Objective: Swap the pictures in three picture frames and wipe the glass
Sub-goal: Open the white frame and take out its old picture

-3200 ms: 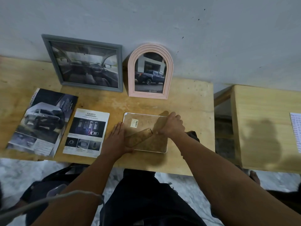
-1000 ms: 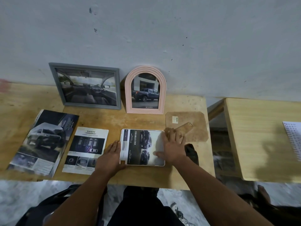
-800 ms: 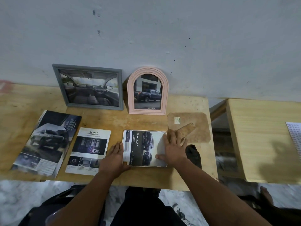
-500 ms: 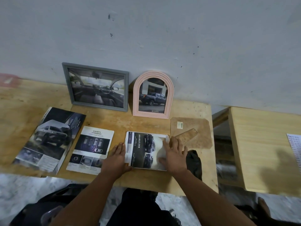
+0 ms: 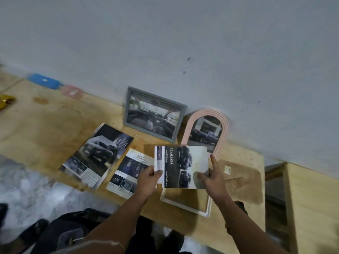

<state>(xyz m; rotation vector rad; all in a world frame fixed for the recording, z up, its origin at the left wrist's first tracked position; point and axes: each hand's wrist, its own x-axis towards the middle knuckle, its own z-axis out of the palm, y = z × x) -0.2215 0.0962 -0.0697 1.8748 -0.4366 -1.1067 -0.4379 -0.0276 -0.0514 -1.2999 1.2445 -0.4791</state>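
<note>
Both hands hold a "Double Cab" car picture (image 5: pixel 180 166) lifted above the table. My left hand (image 5: pixel 148 177) pinches its left edge and my right hand (image 5: pixel 211 176) grips its right edge, forefinger pointing up. Below it a white frame (image 5: pixel 185 204) lies face down on the table, with nothing in it. Its brown backing board (image 5: pixel 244 182) with a stand lies to the right. A grey frame (image 5: pixel 155 118) with a car-interior picture and a pink arched frame (image 5: pixel 208 133) with a pickup picture lean on the wall.
A "Safety" leaflet (image 5: pixel 128 171) and a larger car brochure (image 5: pixel 97 155) lie left of the white frame on the wooden table (image 5: pixel 45 129). A blue object (image 5: pixel 44 80) and a pink one (image 5: pixel 72 91) sit far left by the wall. A second wooden table (image 5: pixel 311 208) stands right.
Both hands have lifted the picture up out of the white frame, which now lies bare on the table. The view has swung and tilted left.
</note>
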